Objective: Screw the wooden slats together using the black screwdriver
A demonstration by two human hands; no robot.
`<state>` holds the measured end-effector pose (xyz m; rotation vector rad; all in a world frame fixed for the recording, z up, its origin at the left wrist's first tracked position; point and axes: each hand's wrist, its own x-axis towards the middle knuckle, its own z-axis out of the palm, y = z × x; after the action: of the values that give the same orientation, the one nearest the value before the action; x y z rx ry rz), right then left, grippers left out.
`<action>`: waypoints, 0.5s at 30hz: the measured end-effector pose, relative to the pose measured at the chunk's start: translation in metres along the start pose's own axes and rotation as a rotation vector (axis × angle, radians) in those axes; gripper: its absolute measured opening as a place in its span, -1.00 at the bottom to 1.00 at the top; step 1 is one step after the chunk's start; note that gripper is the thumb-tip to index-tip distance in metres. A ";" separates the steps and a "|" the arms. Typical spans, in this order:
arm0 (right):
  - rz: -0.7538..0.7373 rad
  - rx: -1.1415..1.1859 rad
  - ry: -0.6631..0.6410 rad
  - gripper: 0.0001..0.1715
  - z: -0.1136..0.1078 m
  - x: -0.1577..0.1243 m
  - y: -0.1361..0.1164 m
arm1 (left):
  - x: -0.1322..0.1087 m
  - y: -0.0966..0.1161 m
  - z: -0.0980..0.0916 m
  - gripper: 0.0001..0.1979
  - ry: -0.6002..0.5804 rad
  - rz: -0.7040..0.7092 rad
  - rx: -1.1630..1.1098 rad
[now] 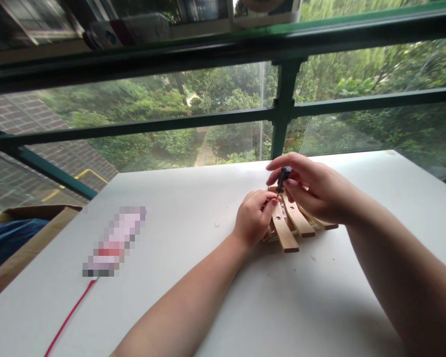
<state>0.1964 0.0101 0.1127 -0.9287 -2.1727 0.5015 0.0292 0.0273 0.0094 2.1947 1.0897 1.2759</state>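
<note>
A small screwdriver (pixel 284 173) with a dark handle stands nearly upright in my right hand (pixel 312 188), held between the thumb and fingers. Its thin shaft points down at a wooden piece made of several slats (pixel 287 237), which fan out towards me on the table. Round dark screw heads or holes show on the slats. My left hand (pixel 253 218) is closed at the left side of the wooden piece. Its thumb and forefinger pinch together beside the screwdriver's tip; what they grip there is hidden.
The white table (pixel 163 317) carries a blurred-out flat object (pixel 115 240) at the left, with a red cable (pixel 69 317) running from it. A cardboard box (pixel 33 248) with blue cloth stands left of the table. Green metal railing (pixel 282 104) and glass rise behind.
</note>
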 end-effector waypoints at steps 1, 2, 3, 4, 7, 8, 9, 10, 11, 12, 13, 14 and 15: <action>-0.005 0.000 -0.004 -0.54 -0.001 0.000 0.000 | 0.000 0.000 0.000 -0.83 0.001 -0.001 0.003; -0.007 0.000 -0.006 -0.58 -0.001 0.000 0.001 | 0.000 0.000 0.000 -0.82 0.002 0.000 0.008; -0.004 0.003 -0.006 -0.61 -0.001 0.001 0.002 | 0.000 0.000 0.000 -0.81 0.002 0.002 0.013; 0.006 0.007 -0.001 -0.65 -0.001 0.001 0.002 | 0.000 0.000 0.001 -0.80 0.002 0.005 0.018; 0.065 -0.016 0.036 -0.75 -0.001 0.003 0.004 | -0.001 0.000 0.001 -0.78 -0.009 0.008 0.029; 0.083 -0.035 0.054 -0.78 0.000 0.003 0.005 | -0.001 0.000 0.001 -0.78 -0.015 0.007 0.031; 0.094 -0.055 0.073 -0.80 0.000 0.003 0.005 | -0.001 -0.001 0.002 -0.78 -0.019 0.005 0.033; 0.099 -0.072 0.089 -0.81 0.001 0.004 0.005 | -0.001 -0.001 0.002 -0.77 -0.021 0.003 0.036; 0.100 -0.083 0.102 -0.82 0.001 0.004 0.006 | -0.001 -0.001 0.002 -0.77 -0.022 0.002 0.039; 0.102 -0.087 0.111 -0.83 0.002 0.004 0.006 | -0.001 -0.001 0.002 -0.76 -0.020 0.001 0.042; 0.104 -0.084 0.115 -0.84 0.002 0.004 0.006 | -0.001 -0.001 0.002 -0.76 -0.018 0.000 0.046; 0.106 -0.077 0.114 -0.84 0.003 0.004 0.006 | -0.001 -0.001 0.002 -0.75 -0.017 0.001 0.051; 0.108 -0.068 0.113 -0.85 0.003 0.004 0.005 | -0.001 -0.001 0.002 -0.75 -0.019 0.002 0.057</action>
<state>0.1944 0.0164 0.1094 -1.0896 -2.0570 0.4177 0.0300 0.0272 0.0076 2.2451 1.1306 1.2372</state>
